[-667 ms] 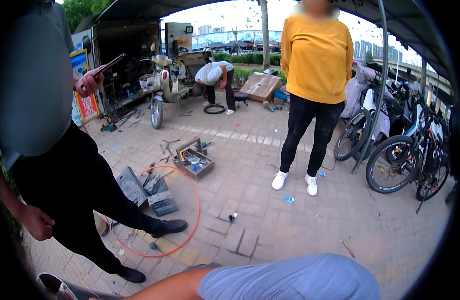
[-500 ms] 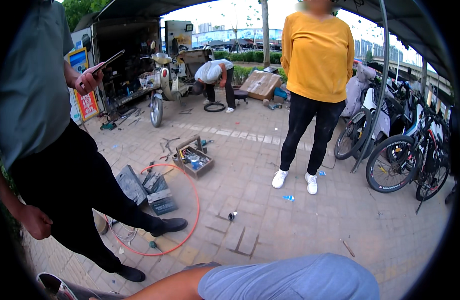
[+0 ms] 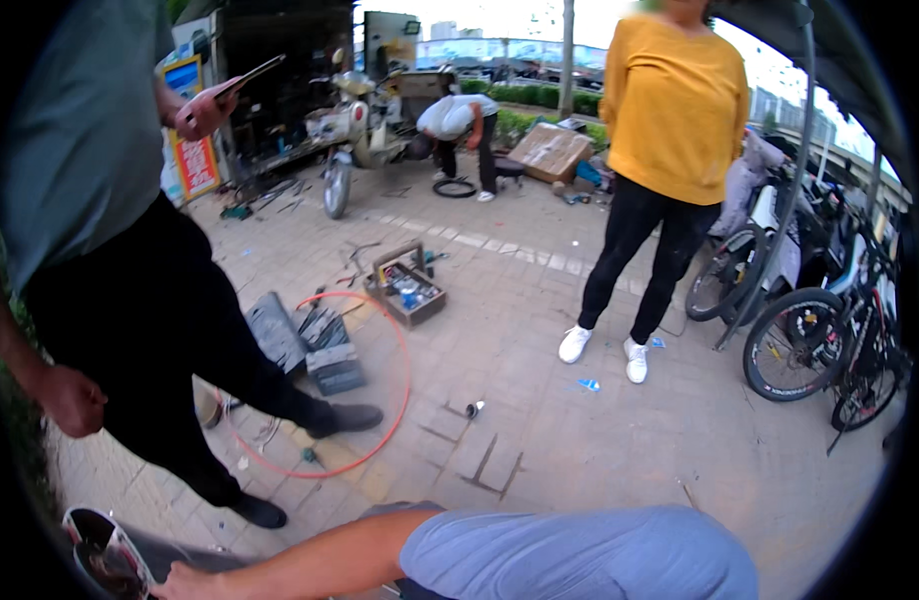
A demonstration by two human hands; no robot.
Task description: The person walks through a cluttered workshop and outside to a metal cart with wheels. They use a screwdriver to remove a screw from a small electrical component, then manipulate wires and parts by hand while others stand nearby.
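Observation:
My right arm, in a grey-blue sleeve [image 3: 580, 550], stretches leftward along the bottom of the head view. At its end, my right hand [image 3: 192, 582] is bent closed at the lower edge, and what its fingers hold is cut off. Just beside the fingers is a curved part with a white rim and dark inside [image 3: 110, 555], its kind unclear. My left hand is out of sight. Farther off, a wooden toolbox with a handle [image 3: 410, 300] holds several tools. Dark grey battery-like blocks [image 3: 335, 368] lie on the paving near a looped orange hose [image 3: 408, 385].
At left stands a person in dark trousers [image 3: 130, 330], holding a phone. A person in a yellow top [image 3: 675, 110] stands ahead. Farther back, someone bends over a tyre [image 3: 455, 188] near a scooter [image 3: 338, 185]. Bicycles [image 3: 800, 345] line the right side, behind a pole [image 3: 802, 130].
My view has swung, so the surroundings sit farther right. My right hand has come into the picture beside the white-rimmed part, and more of my forearm shows.

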